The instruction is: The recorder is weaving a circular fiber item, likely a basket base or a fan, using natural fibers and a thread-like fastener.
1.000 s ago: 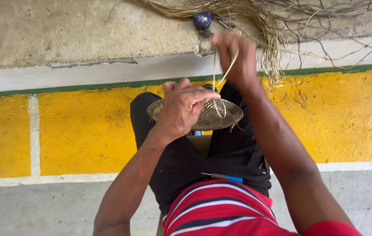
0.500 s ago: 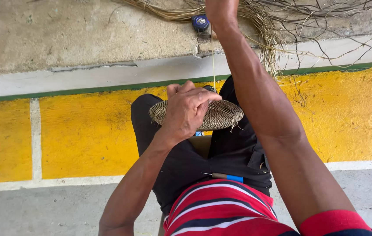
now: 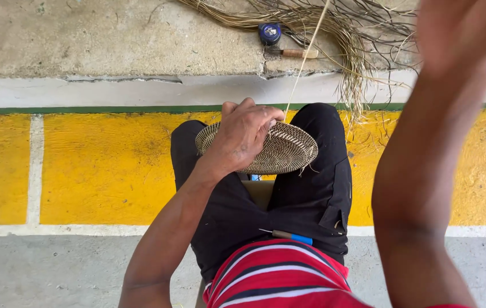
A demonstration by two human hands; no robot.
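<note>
Head view, left hand: our left hand lies on top of the woven basket disc, fingers curled over its upper edge and closed on it, so the disc is pinched firmly.
Head view, basket disc: it is round and flat, brown with a pale pattern, and it rests on our knees, over the black trousers.
Head view, strand: a thin pale fibre strand runs from the disc edge, just beside our left fingertips, straight up and out of the top of the picture.
Head view, right hand: only our right forearm shows, large and blurred at the right side; the hand itself is out of the picture, so we cannot tell how it grips.
Head view, lap: a small tool with a blue handle lies on the trousers, near the red striped shirt.
Head view, ledge: on the concrete ledge lie a bundle of dry fibres, a small blue round object and a tool with a wooden handle.
Head view, floor: under the knees the floor is painted yellow.
</note>
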